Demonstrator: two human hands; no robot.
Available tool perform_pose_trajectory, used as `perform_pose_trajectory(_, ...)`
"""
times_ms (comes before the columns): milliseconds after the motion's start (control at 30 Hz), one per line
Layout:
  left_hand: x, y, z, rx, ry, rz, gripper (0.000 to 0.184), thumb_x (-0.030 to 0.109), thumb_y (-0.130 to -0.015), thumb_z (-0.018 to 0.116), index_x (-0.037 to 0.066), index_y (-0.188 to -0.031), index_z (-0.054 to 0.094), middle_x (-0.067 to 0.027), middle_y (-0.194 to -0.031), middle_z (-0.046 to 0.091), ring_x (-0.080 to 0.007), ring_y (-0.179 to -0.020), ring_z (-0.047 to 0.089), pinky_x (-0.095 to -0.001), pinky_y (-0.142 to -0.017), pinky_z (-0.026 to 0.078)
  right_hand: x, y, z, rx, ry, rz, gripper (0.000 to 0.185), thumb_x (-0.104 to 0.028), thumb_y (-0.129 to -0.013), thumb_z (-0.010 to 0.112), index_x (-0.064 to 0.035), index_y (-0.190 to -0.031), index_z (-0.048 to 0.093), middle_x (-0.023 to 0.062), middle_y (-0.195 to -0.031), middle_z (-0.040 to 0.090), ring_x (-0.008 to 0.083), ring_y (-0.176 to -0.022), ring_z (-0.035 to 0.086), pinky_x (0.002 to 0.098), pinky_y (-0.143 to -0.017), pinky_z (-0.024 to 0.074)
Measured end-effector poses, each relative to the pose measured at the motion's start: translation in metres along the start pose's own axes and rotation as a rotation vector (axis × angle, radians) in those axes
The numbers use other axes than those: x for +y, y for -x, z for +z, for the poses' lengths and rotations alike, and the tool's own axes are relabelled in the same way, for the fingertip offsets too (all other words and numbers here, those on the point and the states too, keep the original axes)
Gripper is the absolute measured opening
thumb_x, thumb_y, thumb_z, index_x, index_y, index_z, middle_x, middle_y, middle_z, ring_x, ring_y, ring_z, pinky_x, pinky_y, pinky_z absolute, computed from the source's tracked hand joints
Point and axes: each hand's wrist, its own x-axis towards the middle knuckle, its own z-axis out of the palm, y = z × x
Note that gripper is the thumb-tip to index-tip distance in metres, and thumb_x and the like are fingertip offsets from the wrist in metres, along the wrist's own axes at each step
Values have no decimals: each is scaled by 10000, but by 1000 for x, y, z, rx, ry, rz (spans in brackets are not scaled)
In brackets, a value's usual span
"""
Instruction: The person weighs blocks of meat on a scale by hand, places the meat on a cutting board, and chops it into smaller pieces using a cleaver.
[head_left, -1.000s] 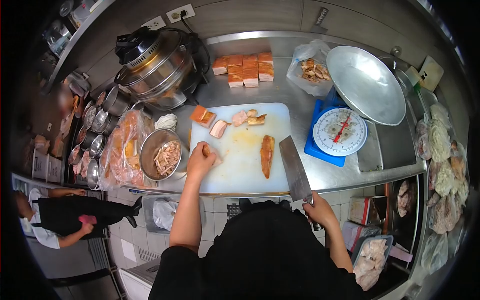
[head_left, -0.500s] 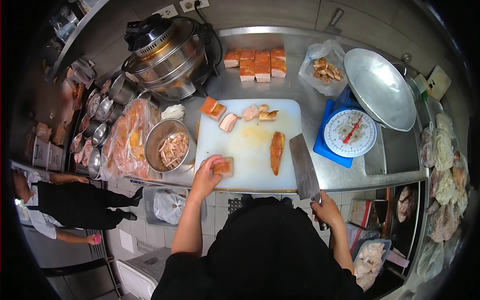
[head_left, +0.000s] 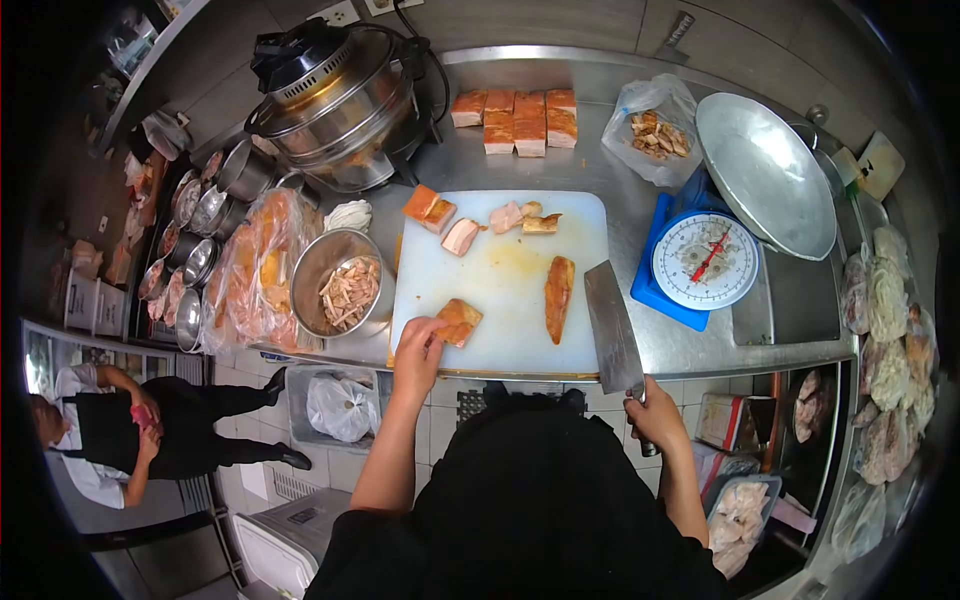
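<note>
My right hand is closed around the handle of a cleaver, its broad blade reaching over the right edge of the white cutting board. Near the board's front left, my left hand grips the edge of a piece of roast pork, browned face up. A long browned strip of meat lies by the blade. Farther back on the board are a crisp-skinned pork block, a pale cut chunk and some small trimmings.
Left of the board stand a steel pot of meat strips and bagged meat. Behind are a round cooker, several pork blocks and a bag of pieces. A blue scale stands right. A co-worker stands at left.
The pork piece under my left hand has turned, its browned face now upward and more visible. The co-worker has brought both hands together around a reddish thing. The cleaver stays nearly in place.
</note>
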Motion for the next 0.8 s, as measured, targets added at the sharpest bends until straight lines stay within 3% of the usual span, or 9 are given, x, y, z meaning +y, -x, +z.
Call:
perform_pose_trajectory(67,-11,-15,9,-28,-2,140,384,-100,-845,625,63,-1187,690,-145,-1261,635,-281,-1068,660,-339,-902,532,-1,0,0,7,7,-2,254,-141,-912,591,-19,-1131,554,70,-665,606,175,-455,599,345,-470,494)
perform_pose_trajectory(200,-17,-36,9,-169,51,157,390,-63,-844,644,72,-1208,680,-154,-1382,601,-282,-1162,638,-353,-957,520,0,-1,1,5,32,13,292,-153,-892,580,-3,-1142,561,111,-670,635,201,-486,638,360,-507,528)
perform_pose_trajectory(267,-3,-41,-6,-367,121,126,432,-12,-845,685,70,-1266,637,-137,-1466,552,-260,-1185,608,-327,-950,517,-5,2,1,11,18,22,297,-154,-890,581,-4,-1146,562,111,-674,637,200,-487,638,361,-509,527)
perform_pose_trajectory(400,18,-36,-10,-443,-5,123,551,54,-817,766,77,-1336,582,-124,-1476,530,-251,-1216,583,-331,-944,518,0,1,2,11,-6,38,307,-155,-885,582,-5,-1153,565,110,-684,640,199,-490,638,361,-516,526)
perform_pose_trajectory(467,2,-38,3,-316,-72,207,586,103,-809,805,89,-1346,572,-107,-1277,629,-211,-1096,626,-310,-896,516,-2,1,2,14,-2,37,310,-155,-885,582,-5,-1156,567,110,-686,641,199,-491,638,359,-517,525)
perform_pose_trajectory(500,0,-40,5,-315,-73,210,586,103,-809,805,89,-1346,572,-107,-1277,629,-211,-1096,626,-310,-896,516,-3,2,1,21,1,38,312,-156,-885,583,-5,-1158,569,110,-688,642,200,-492,639,358,-518,525)
perform_pose_trajectory(567,-6,-47,10,-329,143,-118,511,87,-846,785,77,-1313,579,-34,-1010,624,-120,-868,592,-250,-776,492,0,0,1,15,-10,38,317,-157,-885,584,-4,-1163,571,111,-689,643,200,-492,639,359,-516,526)
perform_pose_trajectory(667,-26,-57,23,-222,413,-189,458,75,-876,772,48,-1289,576,23,-883,565,-56,-750,512,-216,-692,454,4,0,2,12,-23,20,286,-151,-895,591,-12,-1142,564,96,-681,628,188,-478,625,350,-492,511)
perform_pose_trajectory(800,-26,-66,29,-224,472,-192,432,80,-899,765,7,-1278,569,7,-909,586,-57,-764,531,-216,-682,456,-1,1,2,19,-27,13,248,-143,-905,596,-22,-1117,556,79,-672,611,176,-463,609,342,-469,495)
